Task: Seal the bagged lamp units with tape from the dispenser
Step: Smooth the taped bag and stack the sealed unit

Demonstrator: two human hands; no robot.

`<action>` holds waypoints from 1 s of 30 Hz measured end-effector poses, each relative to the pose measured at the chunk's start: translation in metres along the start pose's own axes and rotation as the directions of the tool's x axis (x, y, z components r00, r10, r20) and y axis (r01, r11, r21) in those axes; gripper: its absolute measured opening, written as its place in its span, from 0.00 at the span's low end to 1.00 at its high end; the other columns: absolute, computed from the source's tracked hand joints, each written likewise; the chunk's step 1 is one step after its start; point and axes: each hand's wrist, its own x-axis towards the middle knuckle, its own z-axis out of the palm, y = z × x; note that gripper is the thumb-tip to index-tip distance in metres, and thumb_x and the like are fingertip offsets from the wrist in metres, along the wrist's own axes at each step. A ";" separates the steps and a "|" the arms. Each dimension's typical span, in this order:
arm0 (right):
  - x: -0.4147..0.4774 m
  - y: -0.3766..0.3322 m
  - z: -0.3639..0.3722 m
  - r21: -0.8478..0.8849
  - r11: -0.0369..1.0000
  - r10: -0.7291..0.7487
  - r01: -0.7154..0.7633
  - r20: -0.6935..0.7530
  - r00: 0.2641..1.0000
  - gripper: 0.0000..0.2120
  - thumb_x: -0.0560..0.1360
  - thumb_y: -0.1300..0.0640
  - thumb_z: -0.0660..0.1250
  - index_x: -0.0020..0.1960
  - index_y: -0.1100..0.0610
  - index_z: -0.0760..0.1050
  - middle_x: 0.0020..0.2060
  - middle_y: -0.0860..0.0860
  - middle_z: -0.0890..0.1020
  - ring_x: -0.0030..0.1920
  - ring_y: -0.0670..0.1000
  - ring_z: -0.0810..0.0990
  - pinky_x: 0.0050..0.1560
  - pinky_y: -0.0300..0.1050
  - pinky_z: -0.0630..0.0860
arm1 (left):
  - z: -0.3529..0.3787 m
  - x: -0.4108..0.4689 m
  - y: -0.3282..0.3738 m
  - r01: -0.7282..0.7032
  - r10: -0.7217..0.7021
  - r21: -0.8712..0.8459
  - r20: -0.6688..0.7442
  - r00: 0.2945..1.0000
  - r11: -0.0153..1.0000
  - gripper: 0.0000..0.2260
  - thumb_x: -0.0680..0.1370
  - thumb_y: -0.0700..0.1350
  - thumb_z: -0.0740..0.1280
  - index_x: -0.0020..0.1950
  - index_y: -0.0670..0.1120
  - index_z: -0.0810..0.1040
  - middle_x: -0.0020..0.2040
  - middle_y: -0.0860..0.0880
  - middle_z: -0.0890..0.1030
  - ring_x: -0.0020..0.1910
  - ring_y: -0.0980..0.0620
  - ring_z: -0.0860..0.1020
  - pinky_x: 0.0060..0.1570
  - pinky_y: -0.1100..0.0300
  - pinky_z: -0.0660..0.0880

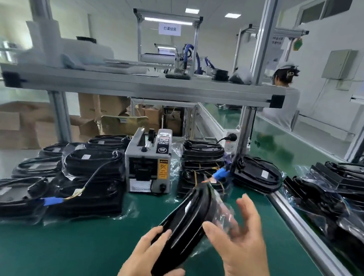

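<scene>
Held lamp unit (185,226): black, in a clear bag. It is raised off the green mat (72,257) and tilted on edge, with the near end low and the far end high. It is judged to be held this way so that the open end of the bag is presented for folding.

Left hand (151,261): it is clenched round the near, lower end of the unit, with the fingers over the upper rim and the thumb below. The rest of the unit runs up and away from this grip.

Bag flap (224,213): loose clear plastic is seen off the right side of the unit, above and to the right of the grip. It is blurred, and no tape is made out on it.

Right hand (241,242): it is released, with the fingers spread and nearly straight and nothing grasped. It is placed just beside the flap. Contact cannot be confirmed through the blur. The hand is judged ready to gather the flap.

Tape dispenser (148,163): grey, upright on the mat beyond the grip and slightly left of it, apart from both hands. Whether a strip is waiting at its mouth cannot be told.

Left stack (58,182): bagged units are piled to the left of the grip, beside the dispenser.

Far stack (203,163): more bagged units are piled just beyond the raised end of the unit.

Step judged: the flap is being prepared, and no tape has been taken yet.
</scene>
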 end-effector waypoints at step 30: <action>-0.010 0.008 0.051 -0.236 0.952 -0.093 0.195 0.384 0.918 0.35 0.59 0.50 0.80 0.65 0.41 0.75 0.59 0.41 0.83 0.58 0.44 0.82 0.55 0.31 0.75 | -0.110 0.073 0.005 -0.330 0.326 -0.059 -0.066 0.943 0.942 0.11 0.76 0.41 0.73 0.55 0.54 0.85 0.52 0.56 0.74 0.52 0.52 0.75 0.54 0.69 0.70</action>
